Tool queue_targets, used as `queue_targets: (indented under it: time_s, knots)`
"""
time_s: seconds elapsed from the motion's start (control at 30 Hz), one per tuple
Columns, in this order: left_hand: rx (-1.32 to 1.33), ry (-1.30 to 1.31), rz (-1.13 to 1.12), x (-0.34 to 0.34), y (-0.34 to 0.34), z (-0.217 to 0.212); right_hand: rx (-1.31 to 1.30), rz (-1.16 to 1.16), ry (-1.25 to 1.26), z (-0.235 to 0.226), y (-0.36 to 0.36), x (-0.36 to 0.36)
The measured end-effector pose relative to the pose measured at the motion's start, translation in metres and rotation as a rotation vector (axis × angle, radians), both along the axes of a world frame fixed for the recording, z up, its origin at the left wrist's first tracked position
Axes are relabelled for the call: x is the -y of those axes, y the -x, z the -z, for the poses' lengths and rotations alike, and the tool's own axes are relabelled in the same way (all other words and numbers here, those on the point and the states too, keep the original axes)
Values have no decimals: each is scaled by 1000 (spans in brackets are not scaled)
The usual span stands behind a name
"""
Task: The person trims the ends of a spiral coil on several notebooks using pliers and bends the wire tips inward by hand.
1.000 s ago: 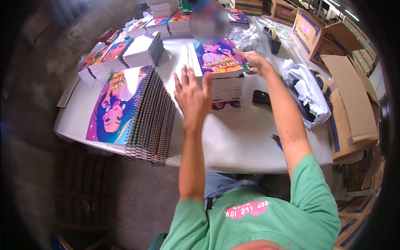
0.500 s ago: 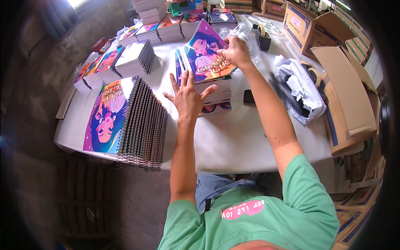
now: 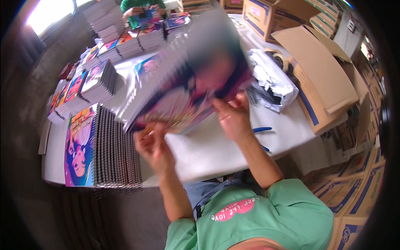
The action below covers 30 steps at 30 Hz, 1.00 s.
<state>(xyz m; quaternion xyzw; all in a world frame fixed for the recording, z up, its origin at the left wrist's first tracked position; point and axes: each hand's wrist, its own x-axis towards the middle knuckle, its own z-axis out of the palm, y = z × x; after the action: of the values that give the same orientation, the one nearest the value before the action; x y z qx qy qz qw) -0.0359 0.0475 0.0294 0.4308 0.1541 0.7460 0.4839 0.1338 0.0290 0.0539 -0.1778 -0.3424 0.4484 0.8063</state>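
Note:
Both my hands hold up a stack of colourful spiral notebooks (image 3: 175, 98), lifted off the white table (image 3: 216, 154) and tilted toward me. My left hand (image 3: 154, 146) grips the stack's lower left corner. At its lower right edge, my right hand (image 3: 233, 116) supports the stack. The picture is blurred by motion. A fanned stack of spiral notebooks with a purple and blue cover (image 3: 96, 150) lies on the table to the left of my left hand.
More notebook piles (image 3: 98, 81) line the far left of the table. A crumpled plastic bag (image 3: 271, 81) and a blue pen (image 3: 261, 129) lie to the right. Open cardboard boxes (image 3: 321, 79) stand at right. Another person in green (image 3: 139, 8) works at the far end.
My hands went from resting on the notebook stack on the table to lifting it up toward me. The view has swung closer to the table.

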Motion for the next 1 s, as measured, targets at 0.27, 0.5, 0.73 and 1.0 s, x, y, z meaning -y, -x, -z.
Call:
queue_targets:
  time_s: [0.27,0.5,0.73,1.0]
  knots:
    - [-490,209,-21,41,51,88,853,-277,397,73,-69,45]
    - [-588,165,-350,54,3,96,676,-107,565,91,-32,47]
    - [-1028,-101,-1029,54,-12,49,758,105,552,118,-33,42]
    - [-1435,-425,-633,36,-70,12,1148,-241,331,86,-111,28]
